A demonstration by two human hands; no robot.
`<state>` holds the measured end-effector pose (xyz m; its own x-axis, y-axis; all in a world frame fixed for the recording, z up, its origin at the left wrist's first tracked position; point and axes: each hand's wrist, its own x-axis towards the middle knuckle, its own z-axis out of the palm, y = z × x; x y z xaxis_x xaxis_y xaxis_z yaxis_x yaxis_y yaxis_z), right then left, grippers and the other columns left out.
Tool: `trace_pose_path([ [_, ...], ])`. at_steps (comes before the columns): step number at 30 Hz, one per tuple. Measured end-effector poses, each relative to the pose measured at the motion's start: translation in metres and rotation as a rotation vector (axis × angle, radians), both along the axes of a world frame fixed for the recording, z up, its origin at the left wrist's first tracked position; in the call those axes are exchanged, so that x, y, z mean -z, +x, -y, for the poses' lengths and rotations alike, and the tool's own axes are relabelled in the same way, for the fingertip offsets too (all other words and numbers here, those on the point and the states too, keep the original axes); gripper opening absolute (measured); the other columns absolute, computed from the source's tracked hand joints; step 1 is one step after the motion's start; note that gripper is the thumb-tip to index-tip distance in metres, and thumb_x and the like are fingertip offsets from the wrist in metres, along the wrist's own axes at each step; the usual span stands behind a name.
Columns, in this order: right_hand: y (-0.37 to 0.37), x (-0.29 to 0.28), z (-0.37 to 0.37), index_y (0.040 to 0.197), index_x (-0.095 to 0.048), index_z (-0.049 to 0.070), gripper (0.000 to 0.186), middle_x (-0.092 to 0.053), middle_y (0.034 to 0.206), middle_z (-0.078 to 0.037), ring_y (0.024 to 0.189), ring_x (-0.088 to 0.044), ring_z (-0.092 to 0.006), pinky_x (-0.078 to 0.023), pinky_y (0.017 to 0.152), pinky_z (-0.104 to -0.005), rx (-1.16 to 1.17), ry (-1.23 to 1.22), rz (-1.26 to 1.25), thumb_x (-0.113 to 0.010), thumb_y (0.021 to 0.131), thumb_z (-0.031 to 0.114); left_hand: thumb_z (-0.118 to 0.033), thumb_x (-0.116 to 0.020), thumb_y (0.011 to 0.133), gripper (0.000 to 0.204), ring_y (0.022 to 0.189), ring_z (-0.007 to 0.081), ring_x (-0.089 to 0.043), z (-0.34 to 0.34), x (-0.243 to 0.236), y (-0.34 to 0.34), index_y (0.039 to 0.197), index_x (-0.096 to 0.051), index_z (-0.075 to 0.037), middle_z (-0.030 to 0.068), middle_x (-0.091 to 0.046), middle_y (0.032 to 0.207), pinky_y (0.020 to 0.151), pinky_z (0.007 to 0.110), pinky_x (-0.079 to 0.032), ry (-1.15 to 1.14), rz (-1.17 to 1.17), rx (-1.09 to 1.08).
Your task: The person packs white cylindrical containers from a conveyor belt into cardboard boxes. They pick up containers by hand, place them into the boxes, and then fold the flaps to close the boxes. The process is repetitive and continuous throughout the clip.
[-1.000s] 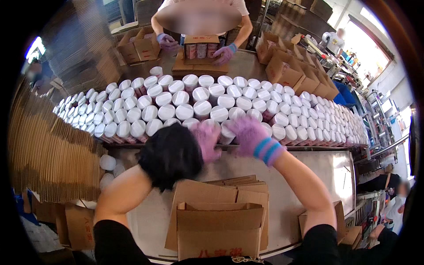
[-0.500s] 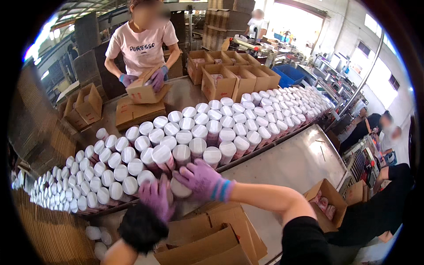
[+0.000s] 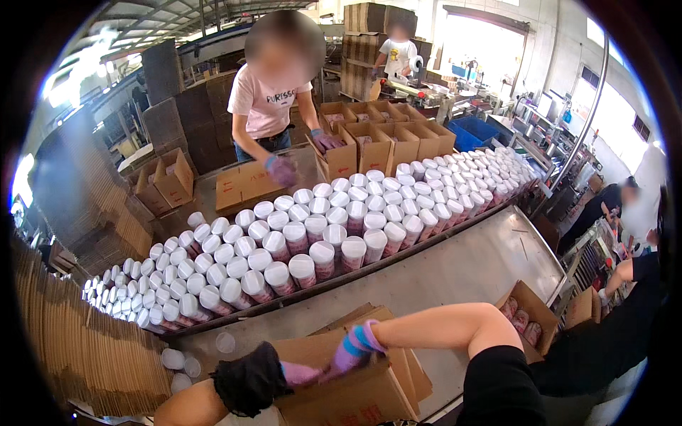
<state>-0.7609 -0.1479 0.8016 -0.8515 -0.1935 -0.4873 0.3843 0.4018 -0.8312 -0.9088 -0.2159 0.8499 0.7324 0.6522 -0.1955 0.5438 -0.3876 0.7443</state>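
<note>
Both hands are down at an open brown carton (image 3: 348,405) at the near edge of the table. My left hand (image 3: 302,374), in a purple glove with a black cuff, reaches over its opening from the left. From the right comes my right hand (image 3: 349,353), purple-gloved with blue bands at the wrist, close beside the left. The fingers of both are blurred or hidden by the carton, so I cannot make out anything held. Beyond them, white-lidded canisters (image 3: 302,268) with pink printed sides stand upright in a long slanting band.
Loose clear plastic lids (image 3: 225,343) lie at near left, beside tall stacks of flat cardboard (image 3: 64,341). Across the table a co-worker (image 3: 266,106) handles a carton (image 3: 335,156) near several others. A carton of pink packages (image 3: 526,319) stands at right; a blue bin (image 3: 472,133) is farther back.
My hands have left the near edge of the canisters and dropped to the carton. Canisters they touched are gone from that edge. The co-worker has shifted right to another carton.
</note>
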Motion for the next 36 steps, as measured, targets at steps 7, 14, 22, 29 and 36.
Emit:
trace_pose_path([
  [7,0.080,-0.078,-0.048,0.121,-0.047,0.009,0.055,-0.049,0.123,-0.012,0.111,-0.048,-0.0254,-0.041,0.089,-0.0367,0.781,0.343,-0.139,-0.054,0.080,0.045,-0.025,-0.041,0.088,0.027,0.080,0.0242,-0.058,0.077,-0.025,-0.037,0.095,-0.054,-0.002,0.0154,-0.058,0.089,0.073,0.032,-0.047,0.059,0.249,-1.141],
  [14,0.109,-0.025,0.080,0.122,-0.044,0.002,0.048,-0.051,0.119,-0.017,0.113,-0.045,-0.0241,-0.039,0.091,-0.0299,0.852,-0.460,-0.164,-0.058,0.082,0.025,-0.027,-0.036,0.092,0.032,0.087,0.0230,-0.056,0.206,0.036,0.009,0.100,-0.051,0.000,0.0165,-0.056,0.097,0.079,0.033,-0.044,-1.285,1.361,-1.394],
  [22,0.236,-0.062,0.153,0.101,-0.058,-0.002,0.038,-0.055,0.107,-0.017,0.108,-0.047,-0.0354,-0.035,0.092,-0.0440,1.160,0.285,-0.901,-0.049,0.079,0.028,-0.028,-0.029,0.095,0.036,0.096,0.0226,-0.052,0.142,0.087,0.079,0.108,-0.047,0.002,0.0169,-0.054,0.105,0.086,0.034,-0.041,-0.693,0.968,-1.126],
  [29,0.322,-0.040,0.218,0.096,-0.062,0.007,0.036,-0.059,0.100,-0.008,0.104,-0.050,-0.0310,-0.017,0.099,-0.0561,1.453,1.148,-0.457,-0.055,0.073,0.034,-0.047,-0.034,0.090,0.055,0.107,0.0256,-0.051,0.006,0.179,0.231,0.123,-0.043,-0.004,0.0136,-0.051,0.118,0.093,0.041,-0.040,-1.074,0.608,-0.514],
  [36,0.369,0.046,0.260,0.102,-0.053,0.009,0.048,-0.051,0.104,-0.011,0.106,-0.047,-0.0341,-0.005,0.100,-0.0615,1.415,1.216,-0.255,-0.072,0.062,0.027,-0.063,-0.033,0.081,0.074,0.114,0.0356,-0.043,0.073,0.127,0.343,0.128,-0.036,-0.006,0.0166,-0.043,0.126,0.092,0.056,-0.034,-1.151,0.893,-0.915],
])
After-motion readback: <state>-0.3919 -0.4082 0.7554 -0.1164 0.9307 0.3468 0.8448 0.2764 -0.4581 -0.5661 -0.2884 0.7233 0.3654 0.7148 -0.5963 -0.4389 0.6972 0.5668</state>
